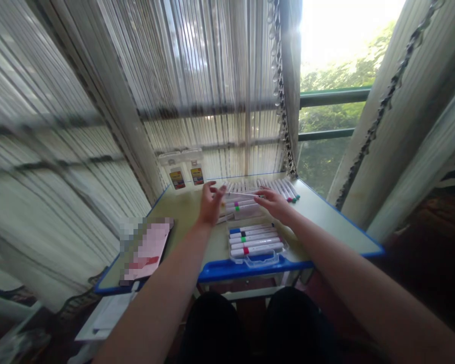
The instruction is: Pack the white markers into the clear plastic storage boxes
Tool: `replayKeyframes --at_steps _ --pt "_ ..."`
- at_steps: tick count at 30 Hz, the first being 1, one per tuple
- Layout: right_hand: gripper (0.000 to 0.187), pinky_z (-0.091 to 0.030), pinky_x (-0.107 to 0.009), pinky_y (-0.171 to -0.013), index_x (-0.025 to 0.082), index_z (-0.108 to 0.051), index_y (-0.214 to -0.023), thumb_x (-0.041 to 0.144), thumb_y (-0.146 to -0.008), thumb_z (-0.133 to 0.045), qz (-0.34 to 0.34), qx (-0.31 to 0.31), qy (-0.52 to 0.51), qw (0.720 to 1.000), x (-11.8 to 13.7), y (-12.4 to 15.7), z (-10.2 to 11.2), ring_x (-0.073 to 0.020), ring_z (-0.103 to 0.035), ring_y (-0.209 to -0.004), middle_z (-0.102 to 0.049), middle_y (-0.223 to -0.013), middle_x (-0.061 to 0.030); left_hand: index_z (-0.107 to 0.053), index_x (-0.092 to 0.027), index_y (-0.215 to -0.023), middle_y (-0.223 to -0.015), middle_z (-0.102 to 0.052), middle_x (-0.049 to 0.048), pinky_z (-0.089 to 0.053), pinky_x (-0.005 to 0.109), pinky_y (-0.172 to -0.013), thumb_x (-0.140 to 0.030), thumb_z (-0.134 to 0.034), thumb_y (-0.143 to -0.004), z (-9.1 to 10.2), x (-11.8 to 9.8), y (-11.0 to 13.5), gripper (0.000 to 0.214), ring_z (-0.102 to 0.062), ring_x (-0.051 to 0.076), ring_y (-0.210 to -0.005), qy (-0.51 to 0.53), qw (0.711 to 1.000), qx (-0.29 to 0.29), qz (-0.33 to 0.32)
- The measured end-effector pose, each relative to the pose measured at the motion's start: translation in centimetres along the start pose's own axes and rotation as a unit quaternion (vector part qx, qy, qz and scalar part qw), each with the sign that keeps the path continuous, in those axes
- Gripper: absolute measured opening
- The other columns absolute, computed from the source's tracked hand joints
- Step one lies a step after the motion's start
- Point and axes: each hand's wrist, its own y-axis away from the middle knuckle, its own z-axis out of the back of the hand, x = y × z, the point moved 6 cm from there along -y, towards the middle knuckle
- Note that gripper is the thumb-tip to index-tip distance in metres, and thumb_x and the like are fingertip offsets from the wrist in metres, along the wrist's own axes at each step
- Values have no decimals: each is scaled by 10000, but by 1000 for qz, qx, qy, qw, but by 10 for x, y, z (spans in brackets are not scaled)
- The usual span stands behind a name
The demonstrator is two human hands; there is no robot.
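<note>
My left hand (211,203) and my right hand (275,203) hold a white marker (242,194) level between them, each pinching one end above the table. Right under the hands lies a heap of loose white markers (246,206) with coloured caps. Nearer to me sits an open clear plastic case (256,243) with a blue latch, holding several capped markers laid side by side. More markers (284,189) lie in a row at the table's far edge, past my right hand.
The small table (326,212) has a blue rim and stands against a curtained window. Two clear packages (185,169) lean at the back left. A blurred flat object (146,247) lies at the front left. My knees show below the front edge.
</note>
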Motion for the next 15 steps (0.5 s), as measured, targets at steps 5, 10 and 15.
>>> replayKeyframes --at_steps 5,10,15 --pt "211 -232 -452 -1085 256 -717 -806 415 -667 -704 -12 25 27 999 -2 0 -2 -269 -384 -1298 -586 -1215 -74 -460 -116 -1205 -1051 -584 117 -442 320 -837 -570 -454 -819 11 -5 0 596 -588 209 -933 -224 969 -62 -88" --pt "257 -225 -472 -1086 236 -715 -796 457 -666 -693 -37 31 -4 999 -10 -2 -1 -282 -357 -1323 -546 -1282 -98 -534 -147 -1132 -955 -665 109 -447 307 -784 -622 -329 -848 1 -7 1 591 -632 215 -876 -252 965 23 -66" --pt "173 -225 -451 -1090 219 -695 -698 368 -614 -724 -35 46 15 998 -11 -2 -1 -291 -353 -1322 -467 -1353 -79 -512 -149 -1128 -1089 -641 122 -486 285 -758 -539 -472 -814 -6 1 -4 502 -645 186 -865 -88 995 41 -33"
